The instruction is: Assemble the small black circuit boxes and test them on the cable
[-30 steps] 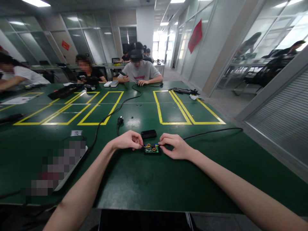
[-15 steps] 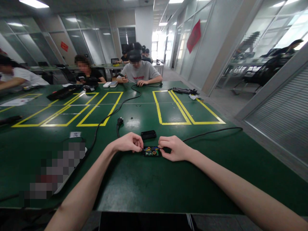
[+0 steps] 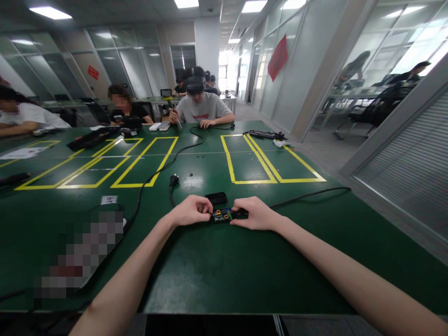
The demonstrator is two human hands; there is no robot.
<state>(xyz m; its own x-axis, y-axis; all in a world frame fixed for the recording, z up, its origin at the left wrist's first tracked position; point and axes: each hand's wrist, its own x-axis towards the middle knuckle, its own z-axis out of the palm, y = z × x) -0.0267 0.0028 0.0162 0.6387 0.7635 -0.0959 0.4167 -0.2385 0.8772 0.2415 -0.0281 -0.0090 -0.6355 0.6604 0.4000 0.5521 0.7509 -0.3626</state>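
An open black plastic case (image 3: 223, 216) with a green circuit board, copper-coloured ring coils and coloured wires lies on the green table in front of me. At its left end, my left hand (image 3: 193, 210) is closed, thumb and fingertips pinching there; whether they hold the case edge or the cable end is hidden. My right hand (image 3: 254, 213) grips the case's right end, with thumb below and fingers above. Just behind it rests the black case cover (image 3: 216, 198), apart from both hands. A black power plug (image 3: 174, 179) on a cord lies behind my left hand.
A black cable (image 3: 311, 192) runs right from my right hand. To the left lies a pixelated white-edged object (image 3: 87, 252) beside a small label (image 3: 109, 200). Yellow tape outlines (image 3: 254, 182) mark the table. Across it, a person (image 3: 203, 109) holds a screwdriver (image 3: 177, 115).
My right hand has closed round the right end of the case from pinching at the wires there. The case and my left hand sit slightly further right. The co-worker's screwdriver is raised more upright.
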